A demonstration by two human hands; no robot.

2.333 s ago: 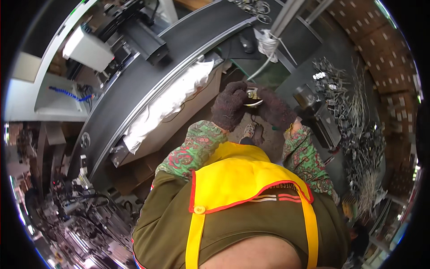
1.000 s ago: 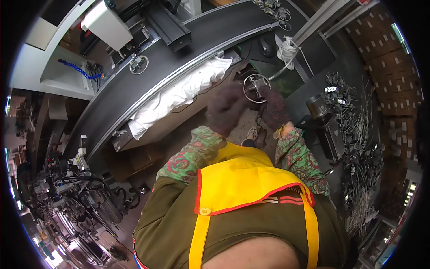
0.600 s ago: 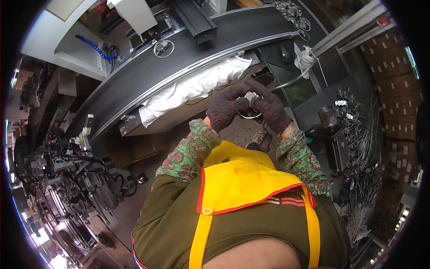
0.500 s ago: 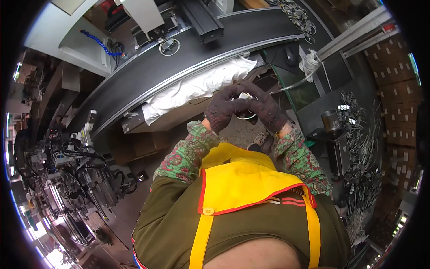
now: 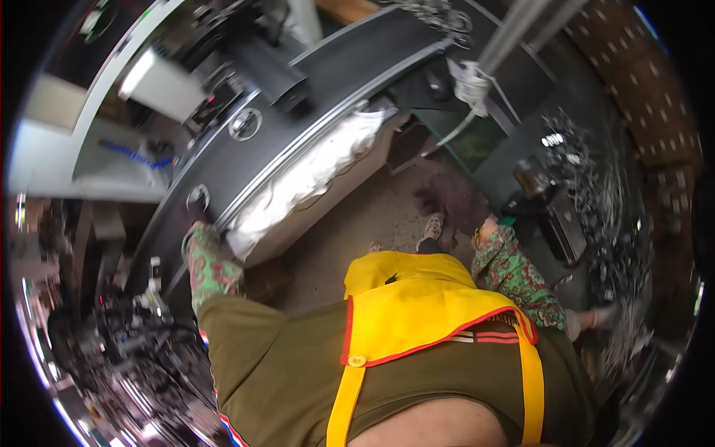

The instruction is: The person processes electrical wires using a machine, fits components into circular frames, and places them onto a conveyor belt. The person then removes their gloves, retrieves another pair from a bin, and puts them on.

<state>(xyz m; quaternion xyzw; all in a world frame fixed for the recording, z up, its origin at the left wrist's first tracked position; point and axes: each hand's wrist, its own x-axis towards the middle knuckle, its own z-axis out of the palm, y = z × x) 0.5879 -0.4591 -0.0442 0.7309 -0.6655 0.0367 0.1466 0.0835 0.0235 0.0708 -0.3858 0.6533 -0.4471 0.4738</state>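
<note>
The left hand (image 5: pixel 196 213), in a dark glove, reaches over the near rail to a metal ring (image 5: pixel 208 195) at the left part of the conveyor belt (image 5: pixel 279 123); glove and belt are so alike in tone that I cannot tell whether the fingers pinch the rim or only touch it. The right hand (image 5: pixel 456 200), gloved too and blurred, is above the floor (image 5: pixel 357 216) in front of the body, its fingers loosely spread. The ring lies on the belt with its round face up; its outline is nearly circular, so I cannot make out a long axis, and the glove hides which way its inner parts point. Farther along the belt, well apart from it, a second metal ring (image 5: pixel 245 124) lies face up with pieces inside its rim, just beside a white machine head (image 5: pixel 164 86) and a blue segmented hose (image 5: pixel 134 153). White cloth (image 5: pixel 309 175) runs along the belt's near side. More ring-shaped parts (image 5: pixel 441 16) crowd the belt's far end. To the right, a dark surface (image 5: pixel 500 160) bears a cylindrical container (image 5: pixel 532 177) and a heap of wiry metal parts (image 5: pixel 592 194). Brown cartons (image 5: pixel 637 82) stand stacked beyond.
</note>
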